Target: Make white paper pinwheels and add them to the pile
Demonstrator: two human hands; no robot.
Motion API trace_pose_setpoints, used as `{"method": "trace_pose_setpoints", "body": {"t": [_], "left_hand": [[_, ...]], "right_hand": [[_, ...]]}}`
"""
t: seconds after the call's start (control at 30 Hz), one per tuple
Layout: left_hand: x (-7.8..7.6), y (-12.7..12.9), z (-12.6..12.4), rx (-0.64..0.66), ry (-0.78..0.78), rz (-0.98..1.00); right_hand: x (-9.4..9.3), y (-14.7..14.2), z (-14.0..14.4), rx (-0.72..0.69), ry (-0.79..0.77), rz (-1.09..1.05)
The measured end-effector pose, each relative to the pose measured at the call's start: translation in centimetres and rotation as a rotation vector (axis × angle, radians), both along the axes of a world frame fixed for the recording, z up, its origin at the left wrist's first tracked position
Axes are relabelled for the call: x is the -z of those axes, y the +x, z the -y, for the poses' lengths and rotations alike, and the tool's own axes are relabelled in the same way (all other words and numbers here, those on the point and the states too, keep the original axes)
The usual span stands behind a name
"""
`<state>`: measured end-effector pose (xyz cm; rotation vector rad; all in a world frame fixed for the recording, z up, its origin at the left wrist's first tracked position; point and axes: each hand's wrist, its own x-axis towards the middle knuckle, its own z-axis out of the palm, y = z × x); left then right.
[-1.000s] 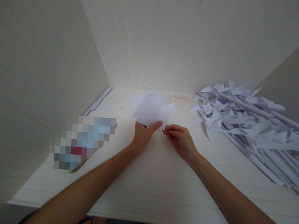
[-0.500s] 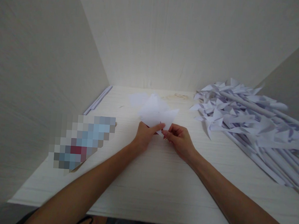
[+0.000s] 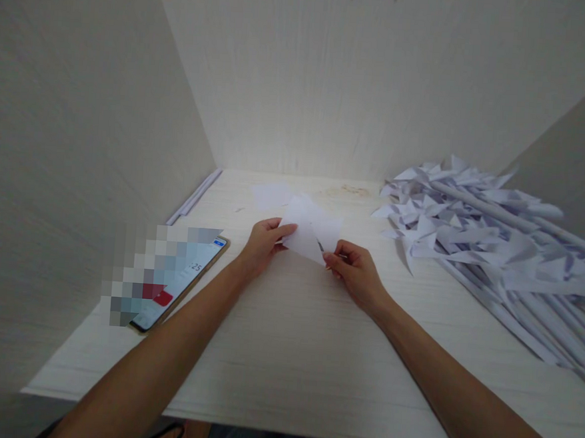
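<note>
My left hand (image 3: 264,245) pinches the left edge of a small white paper sheet (image 3: 299,226), thumb on top and fingers underneath. In my right hand (image 3: 353,271) the fingers are curled round a thin, dark, pointed tool (image 3: 320,246). Its tip lies over the sheet near the right lower edge, where a thin line runs up the paper; whether this is a slit cannot be told. Most of the tool is hidden by the fingers, and its exact kind is unclear. Behind the sheet, other white paper (image 3: 270,195) lies flat on the table.
At the right lies a heap of white paper pinwheels (image 3: 425,221) on rolled paper sticks (image 3: 541,316). A phone (image 3: 188,282), partly pixelated, rests at the left. Rolled paper sticks (image 3: 194,197) lie along the left wall. Walls enclose the white table (image 3: 272,364) on three sides.
My left hand has moved left, away from the right hand, to the sheet's left edge. The sheet now lies flatter. My right hand has barely moved, and the tool's point shows more clearly.
</note>
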<state>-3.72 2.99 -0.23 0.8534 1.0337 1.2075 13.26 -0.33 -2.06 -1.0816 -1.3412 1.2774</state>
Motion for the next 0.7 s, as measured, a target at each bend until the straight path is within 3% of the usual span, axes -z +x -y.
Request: {"method": "trace_pose_setpoints", "body": {"t": [0.2,0.27,0.33,0.5,0.7], "left_hand": [[-0.8,-1.6,0.0,0.303,-0.112,-0.155],[-0.7,-1.4,0.1,0.267,-0.103,-0.13],[-0.6,-0.8,0.2,0.139,-0.073,-0.067],[-0.4,1.2,0.8,-0.11,-0.024,0.074],[-0.2,2.5,2.0,-0.065,0.014,0.024]], "right_hand": [[-0.1,0.1,-0.1,0.066,-0.097,-0.131],[-0.3,0.0,-0.2,0.13,-0.147,-0.229],[-0.6,-0.1,-0.2,0.168,-0.177,-0.325],[-1.2,-0.5,0.4,0.089,-0.294,-0.465],[-1.3,-1.3,1.0,-0.054,-0.275,-0.378]]}}
